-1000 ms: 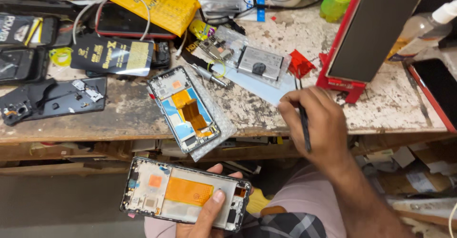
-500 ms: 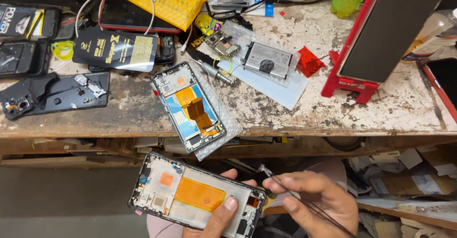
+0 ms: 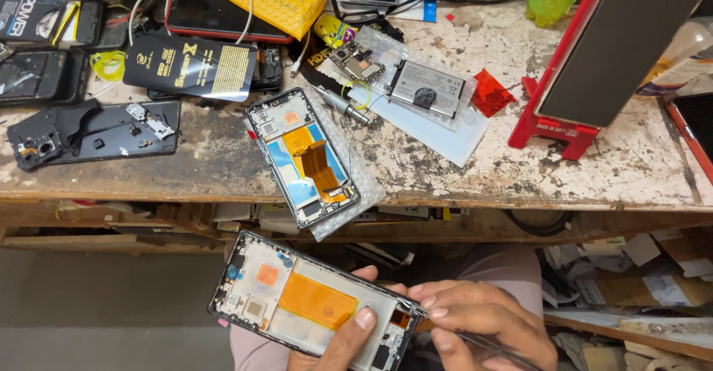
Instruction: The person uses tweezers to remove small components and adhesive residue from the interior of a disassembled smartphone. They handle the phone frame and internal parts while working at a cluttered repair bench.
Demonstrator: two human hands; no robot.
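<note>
Where the worn bench begins at the left, a black phone back cover lies flat with small loose parts on it, and a dark printed packet sits just beyond it. Near the middle, a second opened phone frame rests on a strip of bubble wrap that overhangs the bench edge; a battery in clear wrap and a red stand lie further right.

Below the bench, over the lap, the left hand cradles the opened phone frame from underneath, fingers curled up around its lower end and the thumb pressed on the inner face beside the orange flex strip. The right hand is pinched closed on a thin tool, whose tip meets the frame's right-hand corner.

This frame looks light, thin and stiff along its rim, yet fragile within: glass on the far side, thin ribbon and bare contacts facing up. It is likely best held by the metal edges, not the orange strip.
</note>
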